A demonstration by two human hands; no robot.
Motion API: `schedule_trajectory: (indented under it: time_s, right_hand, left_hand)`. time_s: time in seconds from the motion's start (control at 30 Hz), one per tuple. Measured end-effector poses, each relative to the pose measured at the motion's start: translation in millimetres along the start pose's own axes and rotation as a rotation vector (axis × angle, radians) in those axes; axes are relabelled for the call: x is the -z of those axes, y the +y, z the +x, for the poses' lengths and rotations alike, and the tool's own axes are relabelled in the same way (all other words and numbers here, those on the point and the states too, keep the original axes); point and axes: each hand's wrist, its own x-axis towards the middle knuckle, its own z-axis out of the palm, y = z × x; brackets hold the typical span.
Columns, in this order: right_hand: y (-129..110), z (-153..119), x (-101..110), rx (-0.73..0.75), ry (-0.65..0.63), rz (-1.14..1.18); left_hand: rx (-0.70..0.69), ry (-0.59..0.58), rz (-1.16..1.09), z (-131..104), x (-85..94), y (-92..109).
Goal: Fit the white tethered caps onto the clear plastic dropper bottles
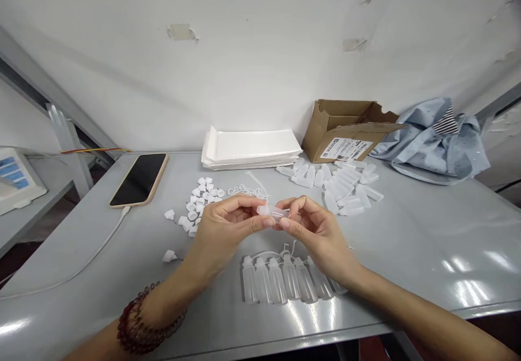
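Note:
Between my two hands lies a small translucent plastic bottle [277, 213], held sideways above the table. My left hand [228, 225] pinches its neck end, where a thin white strap sticks up. The fingers of my right hand [315, 228] are closed on its other end. Below, a row of several similar bottles [277, 282] lies near the front edge, with thin straps at their necks. My right forearm partly covers the row's right end. Left of my left hand is a cluster of white caps [199, 198], and behind it a small pile of white straps [248, 190].
More loose bottles [344, 184] lie before an open cardboard box [348, 127]. White trays [252, 146] are stacked against the wall. A phone [139, 180] with a charging cable [97, 258] lies at left. Blue cloth [439, 144] is bunched at the back right.

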Motion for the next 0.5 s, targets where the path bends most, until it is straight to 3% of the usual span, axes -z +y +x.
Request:
schedule_trajectory:
  time_s: [0.17,0.3,0.5]
  right_hand:
    - [-3.0,-0.9,-1.5,0.031,-0.069,-0.038]
    - [-1.1,0.2,-0.5,-0.045,-0.065,0.009]
    - [0.3,-2.5,-1.5,-0.037,-0.086,-0.042]
  left_hand:
    - [0.021,-0.070,0.125,0.4,2.2,9.5]
    - [0.035,-0.121,0.157,2.0,5.0,14.7]
    - [0.004,-0.094,0.289,1.2,4.9,12.4]
